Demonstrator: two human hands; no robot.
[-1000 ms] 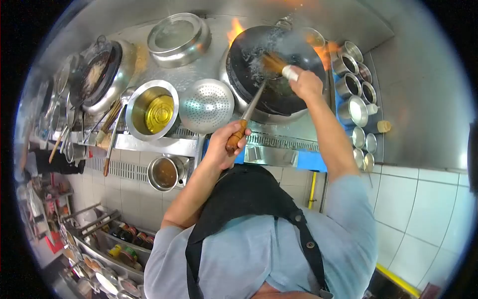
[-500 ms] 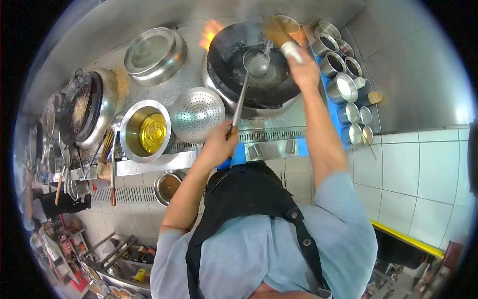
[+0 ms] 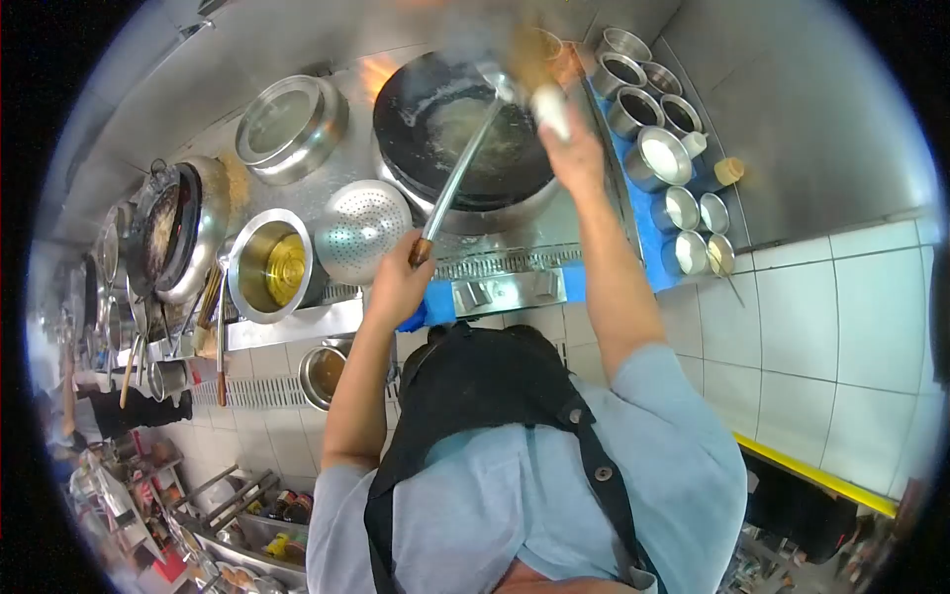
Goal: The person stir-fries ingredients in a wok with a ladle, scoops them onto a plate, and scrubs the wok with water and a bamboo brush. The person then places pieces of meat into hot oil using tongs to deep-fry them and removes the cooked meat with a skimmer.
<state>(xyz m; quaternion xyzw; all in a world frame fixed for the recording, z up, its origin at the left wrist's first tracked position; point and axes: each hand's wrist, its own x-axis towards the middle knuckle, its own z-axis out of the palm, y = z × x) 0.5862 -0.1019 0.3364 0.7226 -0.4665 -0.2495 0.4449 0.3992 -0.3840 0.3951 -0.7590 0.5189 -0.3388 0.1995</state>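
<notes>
My left hand is closed round the wooden end of a long metal ladle. The ladle reaches across the black wok, with its bowl near the far right rim. My right hand grips the white-wrapped handle of a wok brush, held by the wok's right rim. Motion smears the brush's brown head, close beside the ladle bowl. Whitish, wet-looking residue shows in the wok, and flame flares at its left edge.
A perforated strainer and a pot with yellow oil stand left of the wok. Further left is another wok. Metal seasoning pots line the right side, beside a steel wall. A person's dark clothing shows at far left.
The ladle bowl has gone from the middle of the wok to its far right rim. The brush stays by the right rim, still blurred. The whole view has shifted slightly.
</notes>
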